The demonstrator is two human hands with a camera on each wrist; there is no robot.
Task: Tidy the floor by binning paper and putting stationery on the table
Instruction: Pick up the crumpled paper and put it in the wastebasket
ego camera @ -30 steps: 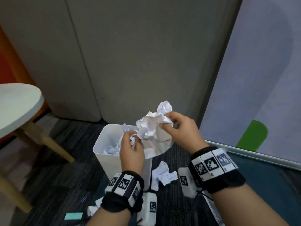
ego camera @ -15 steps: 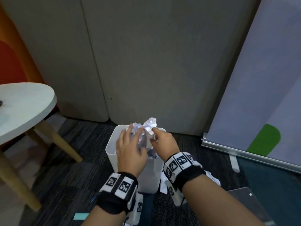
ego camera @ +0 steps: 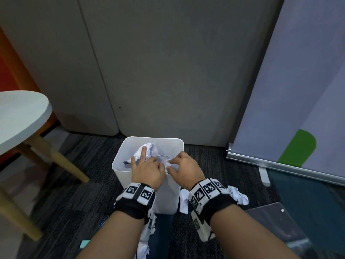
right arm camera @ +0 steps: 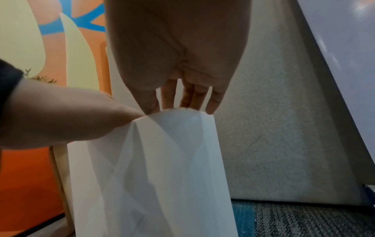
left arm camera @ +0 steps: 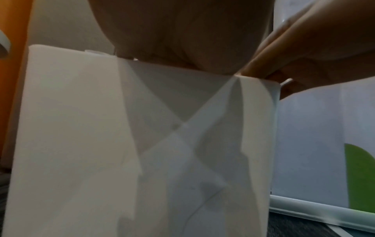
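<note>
A white bin [ego camera: 155,138] stands on the dark carpet in front of me. Crumpled white paper [ego camera: 155,150] fills its top. My left hand [ego camera: 143,161] lies on that paper with its fingers spread and straight, pressing it down. Beside it my right hand [ego camera: 177,164] presses the same wad, fingers reaching down inside the rim. The left wrist view shows the bin wall [left arm camera: 101,144] under my palm [left arm camera: 182,32]. In the right wrist view my fingers [right arm camera: 188,99] point down behind the bin's rim [right arm camera: 178,110].
More crumpled paper [ego camera: 239,195] lies right of the bin, and torn paper [ego camera: 147,240] under my left wrist. A blue pen [ego camera: 103,221], a teal pad [ego camera: 85,243] and a clear folder [ego camera: 276,227] lie on the floor. A round table [ego camera: 22,116] stands left, a banner [ego camera: 298,109] right.
Both hands carried the crumpled paper from above the bin down into it. The fingers that gripped the wad have spread and now press it down.
</note>
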